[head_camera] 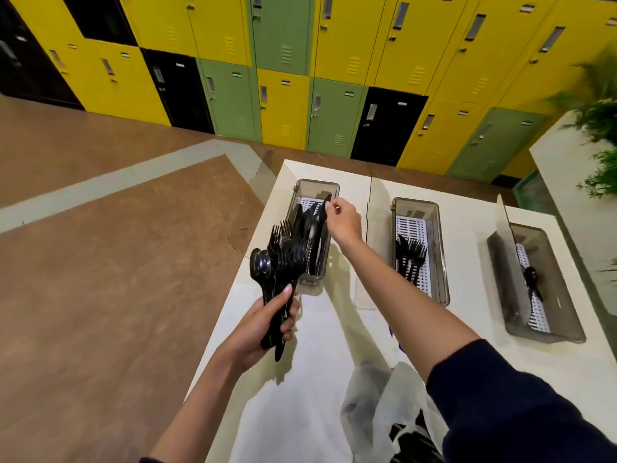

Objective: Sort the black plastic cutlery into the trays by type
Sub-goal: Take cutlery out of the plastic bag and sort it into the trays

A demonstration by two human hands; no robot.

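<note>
My left hand (pixel 267 324) grips a bunch of black plastic cutlery (pixel 283 259), forks and spoons fanned upward, over the table's left edge. My right hand (pixel 345 220) reaches over the left tray (pixel 317 187) and pinches the upper end of a black knife (pixel 323 217) that slants down into that tray among other black pieces. The middle tray (pixel 417 207) holds several black forks (pixel 411 257). In the right tray (pixel 534 235) lies a black spoon (pixel 531 279).
The three smoky trays stand on a white table (pixel 350 329). A clear plastic bag (pixel 394 412) with more black cutlery lies at the table's near edge. Yellow, green and black lockers (pixel 300 78) line the back. Green plants (pixel 601 128) stand at the right.
</note>
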